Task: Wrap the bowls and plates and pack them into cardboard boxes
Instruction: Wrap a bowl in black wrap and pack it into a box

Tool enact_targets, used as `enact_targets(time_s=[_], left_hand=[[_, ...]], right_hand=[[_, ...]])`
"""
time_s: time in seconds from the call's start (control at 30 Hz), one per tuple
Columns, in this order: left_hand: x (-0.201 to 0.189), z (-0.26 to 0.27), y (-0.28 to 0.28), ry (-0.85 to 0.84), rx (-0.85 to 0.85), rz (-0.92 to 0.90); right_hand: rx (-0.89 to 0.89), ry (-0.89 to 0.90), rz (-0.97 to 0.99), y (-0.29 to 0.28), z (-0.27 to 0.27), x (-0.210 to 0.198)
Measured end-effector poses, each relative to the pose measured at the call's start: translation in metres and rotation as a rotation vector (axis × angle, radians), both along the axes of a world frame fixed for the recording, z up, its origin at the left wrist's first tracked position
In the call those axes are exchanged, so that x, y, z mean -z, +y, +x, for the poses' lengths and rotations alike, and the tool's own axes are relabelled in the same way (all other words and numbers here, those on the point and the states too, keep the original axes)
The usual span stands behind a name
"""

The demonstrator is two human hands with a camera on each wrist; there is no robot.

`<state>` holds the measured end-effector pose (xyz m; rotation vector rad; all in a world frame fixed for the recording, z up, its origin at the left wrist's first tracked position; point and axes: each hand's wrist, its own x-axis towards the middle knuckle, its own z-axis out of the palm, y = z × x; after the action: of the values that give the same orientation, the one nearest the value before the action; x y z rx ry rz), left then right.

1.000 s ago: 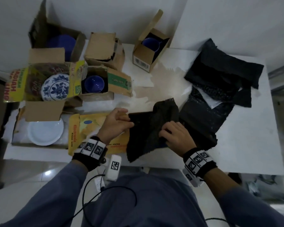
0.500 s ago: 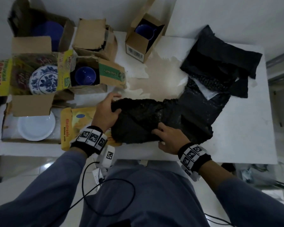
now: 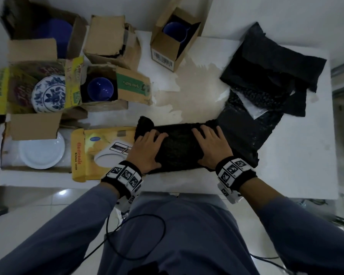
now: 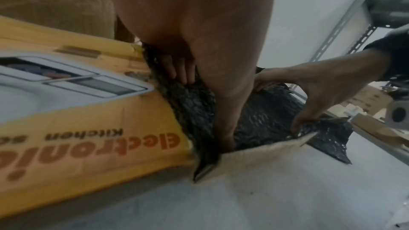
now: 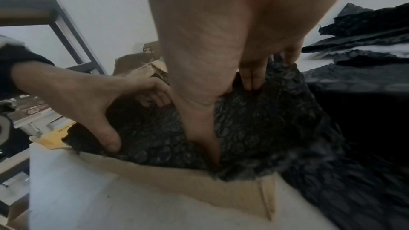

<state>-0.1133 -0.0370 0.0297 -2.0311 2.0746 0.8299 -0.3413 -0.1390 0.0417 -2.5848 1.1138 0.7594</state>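
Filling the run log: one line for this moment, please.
stage: wrapping | left hand: flat on black bubble-wrap bundle | right hand: flat on bundle | contents: hidden | boxed: no

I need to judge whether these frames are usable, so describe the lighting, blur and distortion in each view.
Head view: dim, bluish light, wide-angle bending at the edges, a glare spot on the floor; the black wrap shows little detail. Left wrist view: the yellow box is smeared and stretched, and the left hand looms large. Right wrist view: the wrap is dark and soft; the right hand fills the top.

dim, cool light | soft blur | wide-angle edge warp | wrist views smeared
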Motion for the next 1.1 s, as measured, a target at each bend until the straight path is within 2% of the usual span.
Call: enact_targets(time_s=[0.37, 0.5, 0.63, 0.77, 0.9, 1.1], left_hand=[[0.014, -0.016, -0.004, -0.185, -0.012, 0.027], [0.014, -0.022, -0.012, -0.186, -0.092, 0.097], [0.016, -0.022, -0.008, -0.2, -0.087, 0.071], [0.021, -0.021, -0.001, -0.182, -0.09, -0.007], [0.015, -0.024, -0.01, -0.202, -0.078, 0.03], [0.015, -0.031, -0.021, -0.206, -0.068, 0.021]], right_hand=[[-0.057, 0.161, 0.008, -0.004, 0.012, 0.0], [-0.047, 0.147, -0.021, -0.011, 0.016, 0.001], [-0.078, 0.143, -0.035, -0.016, 0.021, 0.003], [-0.085, 0.049, -0.066, -0.017, 0.012, 0.009], [-0.073, -0.05, -0.063, -0.016, 0.003, 0.016], [-0.104, -0.019, -0.029, -0.021, 0.006, 0.015]])
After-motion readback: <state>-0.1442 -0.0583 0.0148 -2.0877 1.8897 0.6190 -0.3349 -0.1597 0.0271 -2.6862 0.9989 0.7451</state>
